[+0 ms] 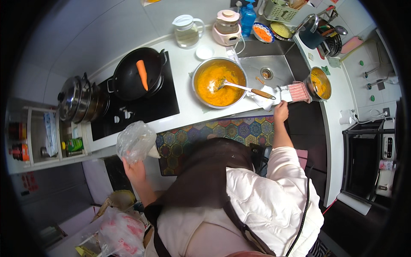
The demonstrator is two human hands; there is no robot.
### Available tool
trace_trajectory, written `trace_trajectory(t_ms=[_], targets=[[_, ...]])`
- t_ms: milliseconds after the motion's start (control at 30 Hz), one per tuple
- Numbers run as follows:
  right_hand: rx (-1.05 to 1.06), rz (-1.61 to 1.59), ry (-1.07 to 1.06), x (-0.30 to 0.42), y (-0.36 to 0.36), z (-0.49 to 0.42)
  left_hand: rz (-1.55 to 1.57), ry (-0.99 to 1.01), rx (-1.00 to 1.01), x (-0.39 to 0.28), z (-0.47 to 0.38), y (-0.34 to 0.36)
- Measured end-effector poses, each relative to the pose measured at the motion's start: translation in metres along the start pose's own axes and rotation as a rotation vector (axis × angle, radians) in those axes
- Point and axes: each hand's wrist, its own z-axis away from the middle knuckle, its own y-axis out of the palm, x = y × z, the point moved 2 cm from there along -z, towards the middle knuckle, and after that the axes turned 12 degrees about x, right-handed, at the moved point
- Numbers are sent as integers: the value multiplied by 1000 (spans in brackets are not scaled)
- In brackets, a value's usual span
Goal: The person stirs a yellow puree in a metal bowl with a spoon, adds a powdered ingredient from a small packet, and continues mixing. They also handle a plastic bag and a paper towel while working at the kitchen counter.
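At the left, in front of the cooktop, my left hand holds a crumpled clear plastic bag with what looks like something white under it. My right hand has curled fingers and is at the counter's front edge, by a white sheet or cloth near the sink; whether it grips something is unclear. Between the hands stands a steel bowl of orange mash. A slotted metal turner with a wooden grip rests in it, its handle over the rim towards my right hand.
A black wok with a carrot sits on the black cooktop, beside a steamer pot. Behind the bowl stand a glass pitcher and pink electric kettle. A second bowl stands right of the sink.
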Motion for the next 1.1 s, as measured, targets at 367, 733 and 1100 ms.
trace_trajectory(t_ms=[367,733,1100], targets=[[401,55,-113,-22,59,19,-131,-4,-62,15,-16,39],[140,116,31,-9,28,14,10,-73,25,33,-18,64],[399,-611,-1012,240,-47,140,106,-49,238,-9,-17,92]])
